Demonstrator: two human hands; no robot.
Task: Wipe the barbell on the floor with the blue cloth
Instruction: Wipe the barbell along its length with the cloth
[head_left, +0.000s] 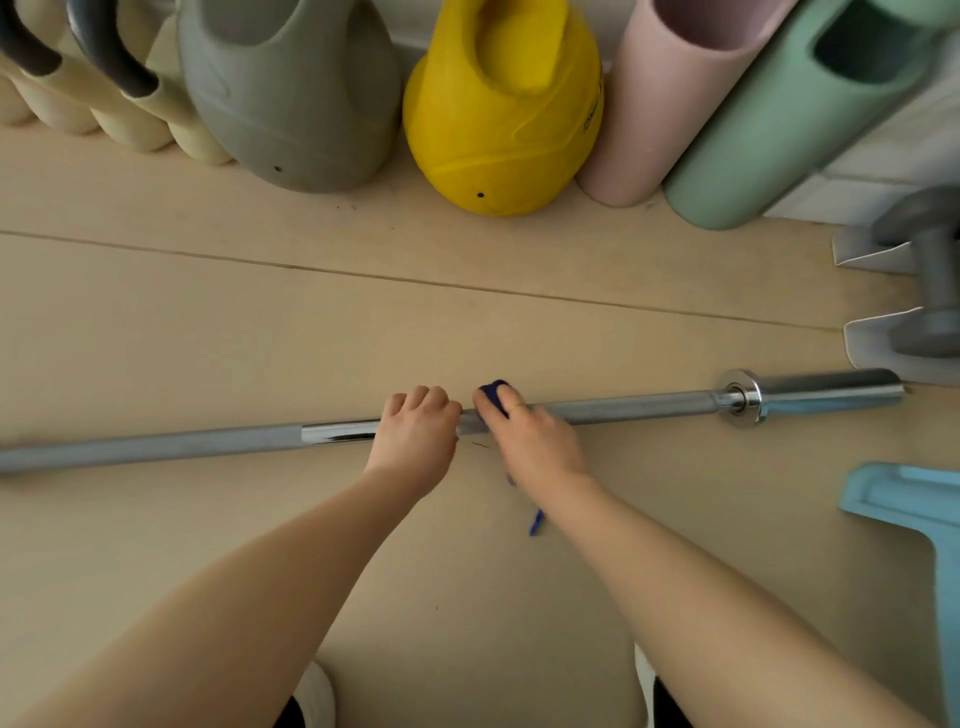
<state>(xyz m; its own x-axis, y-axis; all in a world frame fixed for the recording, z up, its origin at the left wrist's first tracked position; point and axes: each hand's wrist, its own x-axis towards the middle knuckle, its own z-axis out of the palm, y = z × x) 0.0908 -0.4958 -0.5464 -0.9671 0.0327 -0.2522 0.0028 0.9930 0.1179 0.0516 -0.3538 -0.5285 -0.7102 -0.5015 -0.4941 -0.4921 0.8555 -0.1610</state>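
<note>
A long steel barbell (634, 408) lies across the wooden floor from the left edge to its collar and sleeve (826, 392) at the right. My left hand (415, 436) grips the bar near its middle, fingers curled over it. Right beside it, my right hand (535, 441) presses the blue cloth (493, 395) onto the bar. Most of the cloth is hidden under my palm; a dark blue fold shows past my fingers and a small tail (536, 522) hangs below my wrist.
Grey (291, 104) and yellow (498, 119) kettlebells stand along the far wall, with cream handles at far left and pink (670, 104) and green (789, 119) rollers to the right. A grey dumbbell (935, 280) and a light blue object (914, 509) lie at the right edge.
</note>
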